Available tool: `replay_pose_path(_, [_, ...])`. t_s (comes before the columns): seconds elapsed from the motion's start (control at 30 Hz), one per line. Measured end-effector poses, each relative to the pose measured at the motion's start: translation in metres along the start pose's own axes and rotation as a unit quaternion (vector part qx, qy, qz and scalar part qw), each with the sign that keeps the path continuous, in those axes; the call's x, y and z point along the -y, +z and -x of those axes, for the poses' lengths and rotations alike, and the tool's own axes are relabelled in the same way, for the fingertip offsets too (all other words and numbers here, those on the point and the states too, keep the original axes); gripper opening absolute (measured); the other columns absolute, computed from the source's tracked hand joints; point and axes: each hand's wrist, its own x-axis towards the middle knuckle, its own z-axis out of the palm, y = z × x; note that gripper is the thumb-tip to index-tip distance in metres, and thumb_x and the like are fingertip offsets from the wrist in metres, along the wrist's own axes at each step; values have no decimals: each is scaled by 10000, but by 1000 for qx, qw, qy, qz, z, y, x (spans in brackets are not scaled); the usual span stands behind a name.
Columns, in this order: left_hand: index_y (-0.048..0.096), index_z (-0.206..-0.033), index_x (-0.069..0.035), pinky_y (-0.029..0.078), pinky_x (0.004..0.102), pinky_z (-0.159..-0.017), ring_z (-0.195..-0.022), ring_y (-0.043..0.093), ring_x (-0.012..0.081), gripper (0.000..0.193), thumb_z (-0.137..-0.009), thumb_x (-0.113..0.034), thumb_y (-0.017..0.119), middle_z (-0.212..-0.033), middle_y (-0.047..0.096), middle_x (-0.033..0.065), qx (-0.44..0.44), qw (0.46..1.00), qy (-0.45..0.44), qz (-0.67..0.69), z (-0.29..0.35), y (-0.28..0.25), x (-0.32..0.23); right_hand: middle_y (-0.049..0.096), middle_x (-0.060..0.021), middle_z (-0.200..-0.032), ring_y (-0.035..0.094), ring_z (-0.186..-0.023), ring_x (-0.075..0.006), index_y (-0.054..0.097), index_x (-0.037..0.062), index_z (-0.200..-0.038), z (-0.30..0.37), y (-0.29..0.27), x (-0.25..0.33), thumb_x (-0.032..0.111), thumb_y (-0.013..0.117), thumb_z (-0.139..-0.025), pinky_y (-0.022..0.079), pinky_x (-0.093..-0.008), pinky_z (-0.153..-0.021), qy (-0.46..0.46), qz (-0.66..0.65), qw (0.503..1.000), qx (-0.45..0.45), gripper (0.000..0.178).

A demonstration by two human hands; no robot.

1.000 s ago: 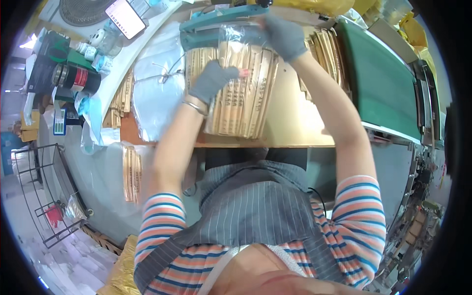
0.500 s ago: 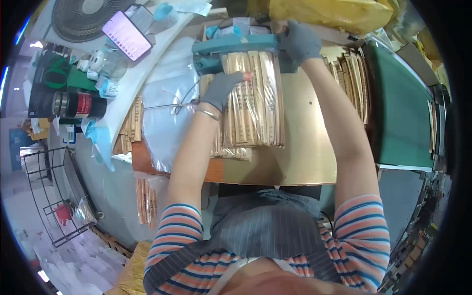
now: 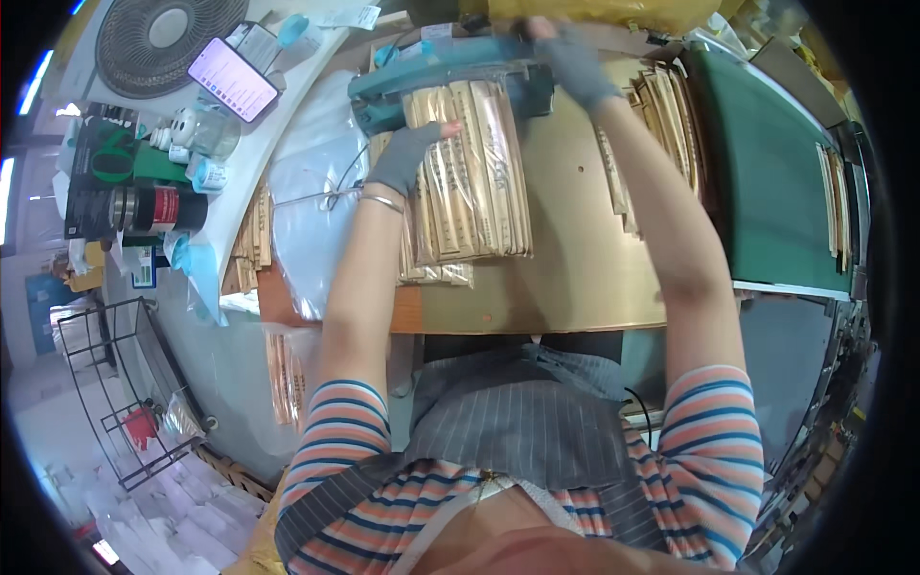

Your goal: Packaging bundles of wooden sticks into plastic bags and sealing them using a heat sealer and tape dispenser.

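Note:
A clear plastic bag of slim paper-sleeved sticks (image 3: 479,182) lies on the worktable, its far end at a blue-green bag sealer (image 3: 383,107). My left hand (image 3: 410,161), in a grey glove with a bare thumb tip, is closed on the bag's left side, thumb lying across the top. The sealer's long lever (image 3: 431,65) looks blurred and raised off its base. At the lever's right end is my gloved right hand (image 3: 580,72), smeared by motion; whether its fingers grip the lever is unclear. Another bag of sticks (image 3: 450,275) shows under the first.
Clear plastic bags (image 3: 311,211) lie left of the sticks, a thin rod across them. More paper-sleeved sticks (image 3: 671,125) stand at right beside a green box (image 3: 767,182). A side table holds a phone (image 3: 233,80), a fan (image 3: 158,43), a glass jar (image 3: 218,134) and a dark flask (image 3: 158,208).
The sealer's lever has lifted from its base and blurred. My right hand has moved up and slightly left with it. My left hand keeps its place on the bag; the whole view has shifted a little.

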Motion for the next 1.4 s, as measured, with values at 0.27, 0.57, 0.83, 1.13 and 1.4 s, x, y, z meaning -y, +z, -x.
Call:
replay_pose_path(0.27, [472, -1167, 64, 463, 369, -826, -922, 602, 340, 658, -757, -401, 695, -979, 614, 266, -240, 764, 435, -410, 3, 112, 32, 508, -302, -1200, 497, -1120, -431, 495, -49, -1214, 65, -141, -138, 636, 484, -781, 417, -414, -948, 313, 249, 914, -64, 810])
replay_pose_path(0.57, [607, -1109, 11, 451, 267, -818, -899, 579, 144, 573, -774, -444, 698, -1023, 621, 79, -8, 999, 8, 52, -49, 201, 80, 635, -183, -1001, 623, -930, -265, 557, -23, -1094, 133, -71, -69, 501, 674, -727, 487, -333, -811, 257, -131, 955, 73, 651])
replay_pose_path(0.83, [413, -1297, -19, 466, 302, -875, -1033, 549, 176, 784, -642, -149, 822, -1127, 568, 86, 140, 966, 210, -60, 66, 190, 23, 520, -106, -1200, 521, -1091, -181, 292, 17, -1382, 181, -103, 19, 193, 761, -724, 436, -296, -914, -13, -456, 889, 17, 828])
replay_pose_path(1.13, [503, -1213, -40, 460, 312, -900, -1018, 557, 167, 657, -625, -93, 791, -1112, 599, 75, 217, 903, 306, -210, 125, 171, 37, 501, -124, -1216, 501, -1120, -188, 284, 1, -1370, 240, -106, 79, 156, 844, -618, 420, -300, -944, -67, -342, 935, 65, 951])
replay_pose_path(1.4, [545, -1160, -12, 451, 278, -879, -964, 574, 154, 466, -782, -241, 694, -1098, 600, 67, 346, 915, -31, 206, 199, 116, 100, 631, -104, -941, 590, -926, -196, 604, -34, -1072, 242, -65, 92, 180, 601, -751, 453, -288, -850, 63, -388, 829, 398, 386])
